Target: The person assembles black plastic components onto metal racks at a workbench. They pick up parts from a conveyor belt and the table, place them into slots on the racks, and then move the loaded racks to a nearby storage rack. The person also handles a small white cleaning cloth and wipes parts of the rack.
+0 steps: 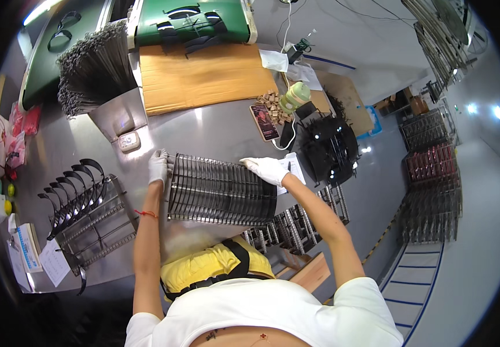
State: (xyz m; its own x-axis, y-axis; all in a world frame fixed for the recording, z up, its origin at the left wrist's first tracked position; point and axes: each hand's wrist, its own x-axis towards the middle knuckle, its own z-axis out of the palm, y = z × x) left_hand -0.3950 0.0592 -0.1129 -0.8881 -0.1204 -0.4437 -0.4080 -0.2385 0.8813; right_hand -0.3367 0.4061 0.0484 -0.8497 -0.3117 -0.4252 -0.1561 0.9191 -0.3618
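A metal wire rack (206, 185) lies across the steel table before me, filled with closely spaced dark curved strips (255, 199) toward its right end. My left hand (158, 168), in a white glove, is closed on the rack's left end. Over the rack's far right corner, my right hand (266, 170), also gloved in white, has its fingers bent round the edge; its fingertips are partly hidden. Left of my left forearm stands a second wire rack (96, 222), with several glossy black curved bands (76, 188) in its far part.
A bundle of metal rods (96, 66) and a cardboard sheet (198, 75) lie at the back, before a green conveyor belt (146, 23). A phone (264, 122), a pale green bottle (295, 97) and a heap of black parts (329, 147) are right. More racks (296, 228) stand below the table edge.
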